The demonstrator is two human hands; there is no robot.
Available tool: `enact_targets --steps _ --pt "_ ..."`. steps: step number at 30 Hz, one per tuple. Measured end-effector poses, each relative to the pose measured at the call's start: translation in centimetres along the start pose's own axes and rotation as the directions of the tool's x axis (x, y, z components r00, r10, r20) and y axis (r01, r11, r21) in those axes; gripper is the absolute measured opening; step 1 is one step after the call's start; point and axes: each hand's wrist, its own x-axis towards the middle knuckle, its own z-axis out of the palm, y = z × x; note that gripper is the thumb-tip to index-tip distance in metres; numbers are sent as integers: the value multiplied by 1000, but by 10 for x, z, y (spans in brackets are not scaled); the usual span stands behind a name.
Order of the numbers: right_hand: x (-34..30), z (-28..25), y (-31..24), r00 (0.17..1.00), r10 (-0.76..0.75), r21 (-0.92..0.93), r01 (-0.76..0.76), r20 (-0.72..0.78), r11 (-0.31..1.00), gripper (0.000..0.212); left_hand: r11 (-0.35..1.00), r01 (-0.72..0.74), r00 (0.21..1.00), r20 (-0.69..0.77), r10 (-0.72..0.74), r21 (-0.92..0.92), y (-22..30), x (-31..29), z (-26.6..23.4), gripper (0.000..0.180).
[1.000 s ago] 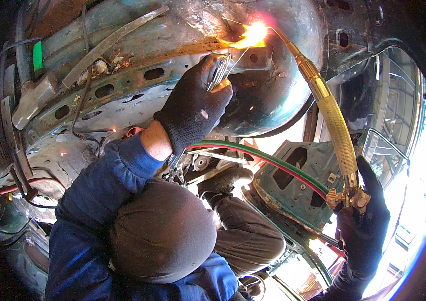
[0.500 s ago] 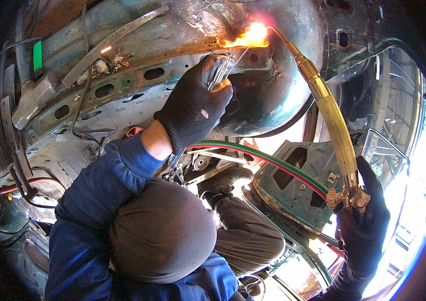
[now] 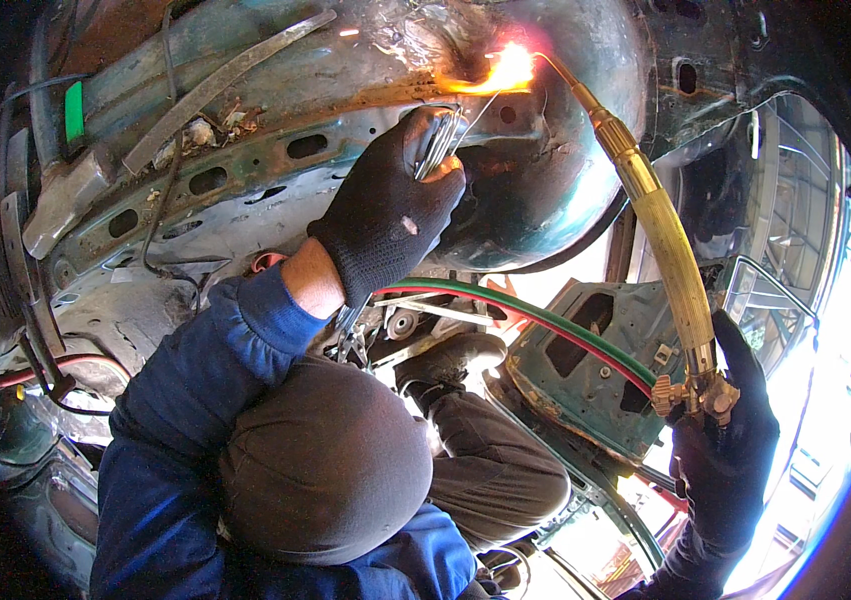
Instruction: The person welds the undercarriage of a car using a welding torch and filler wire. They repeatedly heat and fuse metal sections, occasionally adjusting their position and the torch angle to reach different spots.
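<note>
The single view looks out from the person's head, through the left of two side-by-side fisheye cameras, facing down over the hands. It sits close: the blue sleeve [image 3: 160, 490] looms large from the lower edge, with the left hand [image 3: 385, 205] above the middle and the right hand [image 3: 725, 445] low toward the right rim. The torch [image 3: 670, 250] runs from that hand almost to the upper edge. The picture is upright and unmirrored; straight lines bow near the rim, and black fills the corners.
</note>
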Motion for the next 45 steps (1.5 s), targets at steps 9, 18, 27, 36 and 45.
enact_targets --steps 9,18,27,36,45 --pt "1 3 -8 995 98 39 -98 -16 994 79 999 -11 1000 -12 12 38 -2 0 0 37" --pt "0 1 -3 999 30 -18 -30 -13 999 79 998 -40 999 -7 40 -46 -7 3 2 39" --pt "1 1 -19 979 202 55 -201 -1 978 83 999 19 1000 14 -18 -29 -6 2 1 41" --pt "0 2 -4 995 101 97 -101 5 990 80 999 -12 1000 16 13 -40 -5 3 1 40" --pt "-2 -3 -2 998 55 24 -55 23 998 77 990 -126 991 -40 129 59 -15 2 5 38"
